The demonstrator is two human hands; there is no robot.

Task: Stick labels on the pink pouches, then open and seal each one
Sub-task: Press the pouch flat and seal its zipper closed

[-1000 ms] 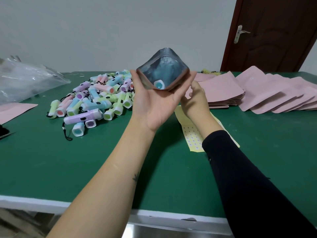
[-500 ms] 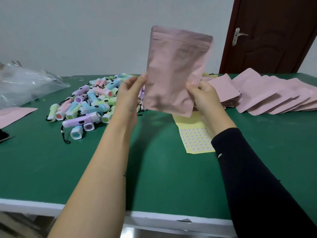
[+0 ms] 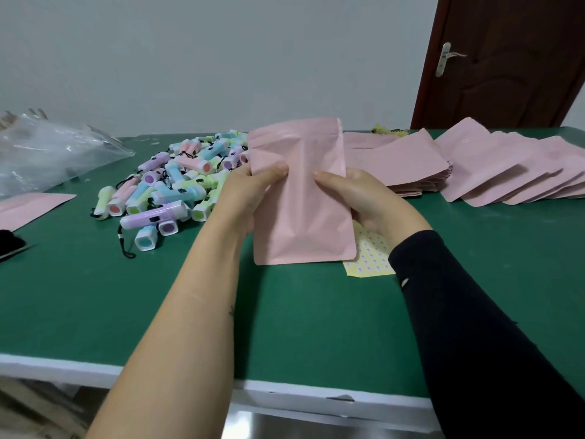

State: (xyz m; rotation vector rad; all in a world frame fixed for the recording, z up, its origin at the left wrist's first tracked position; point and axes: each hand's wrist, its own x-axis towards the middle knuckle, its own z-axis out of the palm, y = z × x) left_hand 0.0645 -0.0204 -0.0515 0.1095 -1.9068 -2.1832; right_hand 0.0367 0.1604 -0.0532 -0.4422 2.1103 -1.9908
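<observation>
Two-handed pinch — left hand [image 3: 248, 193], right hand [image 3: 364, 198] — on matte pink pouch [image 3: 302, 210], rounded-corner rectangle, creased.

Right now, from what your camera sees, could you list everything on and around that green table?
Flat pink plastic pouch: one, pink, held upright above the table between both hands.
Spare pink pouches: many, pink, stacked and fanned at the far right.
Lone pink pouch: one, pink, flat at the left edge.
Small plastic torches: a heap, pastel pink, blue, green and purple, behind the left hand.
Yellow paper label sheet: one, yellow with dots, partly hidden under the right arm.
Clear plastic bag: one, transparent, far left.
Black object: one, black, cut off at left; unidentifiable.
Green table: one, green top, white edge.
Wooden door: one, dark brown, back right.
Left hand: one, bare arm, grips the pouch's left side.
Right hand: one, black sleeve, grips its right side.
</observation>
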